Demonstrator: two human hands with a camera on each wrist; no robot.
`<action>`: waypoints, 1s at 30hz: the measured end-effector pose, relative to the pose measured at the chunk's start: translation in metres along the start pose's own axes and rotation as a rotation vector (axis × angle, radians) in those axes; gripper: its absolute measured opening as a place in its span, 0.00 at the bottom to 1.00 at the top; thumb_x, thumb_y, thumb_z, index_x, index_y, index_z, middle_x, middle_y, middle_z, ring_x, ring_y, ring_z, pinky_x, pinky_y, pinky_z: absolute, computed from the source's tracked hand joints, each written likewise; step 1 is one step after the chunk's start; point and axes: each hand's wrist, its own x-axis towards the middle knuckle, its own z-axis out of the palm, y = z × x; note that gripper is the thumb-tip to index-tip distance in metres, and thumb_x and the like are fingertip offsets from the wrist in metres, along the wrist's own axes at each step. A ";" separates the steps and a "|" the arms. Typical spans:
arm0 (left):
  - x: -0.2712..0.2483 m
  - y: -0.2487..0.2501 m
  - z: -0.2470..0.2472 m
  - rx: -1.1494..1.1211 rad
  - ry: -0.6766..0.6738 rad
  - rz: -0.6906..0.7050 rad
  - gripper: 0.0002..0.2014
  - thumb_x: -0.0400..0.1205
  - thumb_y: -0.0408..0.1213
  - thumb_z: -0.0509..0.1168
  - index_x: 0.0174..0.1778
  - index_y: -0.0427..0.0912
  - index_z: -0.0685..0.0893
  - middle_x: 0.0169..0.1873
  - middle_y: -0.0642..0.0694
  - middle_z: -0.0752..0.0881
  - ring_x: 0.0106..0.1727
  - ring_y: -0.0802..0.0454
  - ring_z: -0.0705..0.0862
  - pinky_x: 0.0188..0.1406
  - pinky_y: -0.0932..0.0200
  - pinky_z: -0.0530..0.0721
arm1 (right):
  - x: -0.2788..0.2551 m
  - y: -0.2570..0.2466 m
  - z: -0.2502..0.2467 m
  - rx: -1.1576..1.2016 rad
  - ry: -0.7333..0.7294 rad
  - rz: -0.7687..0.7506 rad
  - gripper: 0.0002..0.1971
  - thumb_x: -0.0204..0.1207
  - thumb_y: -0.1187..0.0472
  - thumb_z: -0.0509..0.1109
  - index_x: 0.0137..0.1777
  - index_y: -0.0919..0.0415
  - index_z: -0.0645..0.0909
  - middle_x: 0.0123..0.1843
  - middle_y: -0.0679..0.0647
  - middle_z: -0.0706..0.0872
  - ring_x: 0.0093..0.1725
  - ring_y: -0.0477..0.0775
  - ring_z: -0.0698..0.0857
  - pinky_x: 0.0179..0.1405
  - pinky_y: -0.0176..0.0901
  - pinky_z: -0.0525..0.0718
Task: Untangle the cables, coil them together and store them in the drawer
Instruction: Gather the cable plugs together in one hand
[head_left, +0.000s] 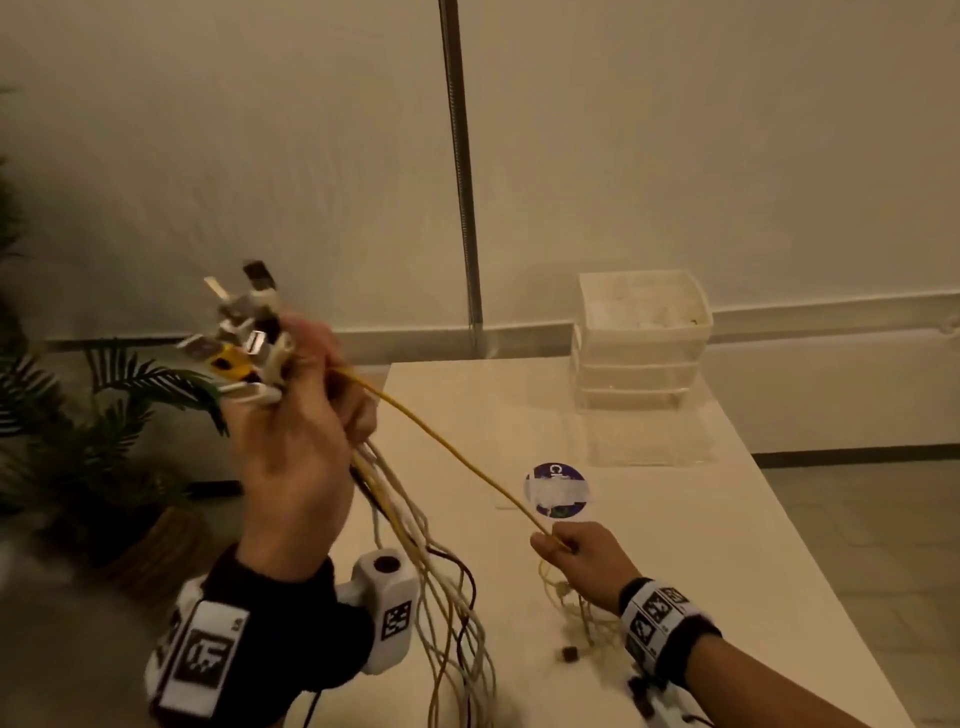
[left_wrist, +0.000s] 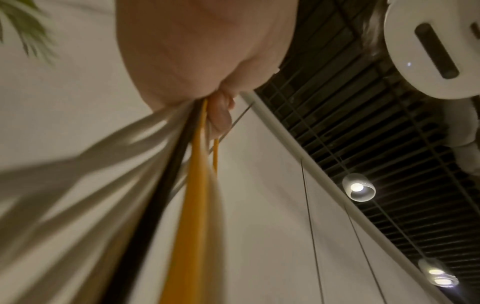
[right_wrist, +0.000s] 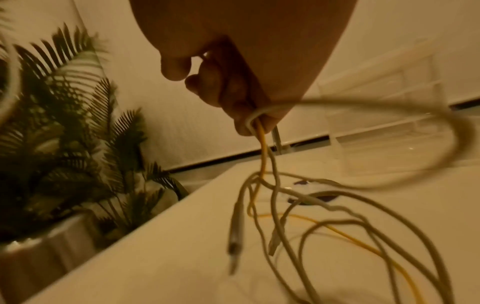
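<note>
My left hand is raised over the table's left edge and grips a bundle of white, yellow and dark cables just below their plugs, which stick up above the fist. The loose strands hang down to the table. One yellow cable runs taut from that fist down to my right hand, which pinches it low over the table. In the left wrist view the fist clasps the cables. In the right wrist view my fingers hold the yellow cable with white cables looped below.
A clear plastic drawer unit stands at the far side of the white table. A round purple sticker lies mid-table. A potted palm stands left of the table. A metal pole rises behind.
</note>
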 end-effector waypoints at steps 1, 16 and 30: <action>0.005 0.009 -0.006 0.009 0.057 0.045 0.19 0.87 0.51 0.58 0.29 0.52 0.75 0.24 0.53 0.70 0.23 0.56 0.63 0.19 0.61 0.62 | 0.000 0.006 -0.002 0.005 0.010 0.042 0.26 0.77 0.45 0.69 0.24 0.53 0.61 0.22 0.45 0.64 0.24 0.44 0.64 0.29 0.40 0.64; -0.048 -0.075 0.008 0.498 -0.576 -0.334 0.14 0.85 0.35 0.62 0.35 0.54 0.82 0.23 0.55 0.81 0.22 0.59 0.74 0.24 0.55 0.73 | -0.023 -0.088 -0.065 0.368 -0.278 -0.129 0.03 0.66 0.65 0.65 0.33 0.57 0.78 0.33 0.55 0.74 0.32 0.52 0.70 0.32 0.41 0.69; -0.048 -0.066 0.020 0.450 -0.320 -0.225 0.09 0.84 0.37 0.66 0.38 0.44 0.86 0.22 0.53 0.79 0.24 0.55 0.71 0.25 0.53 0.71 | -0.030 -0.075 -0.059 -0.021 -0.014 -0.355 0.07 0.80 0.61 0.64 0.40 0.53 0.76 0.32 0.44 0.82 0.32 0.45 0.78 0.37 0.44 0.79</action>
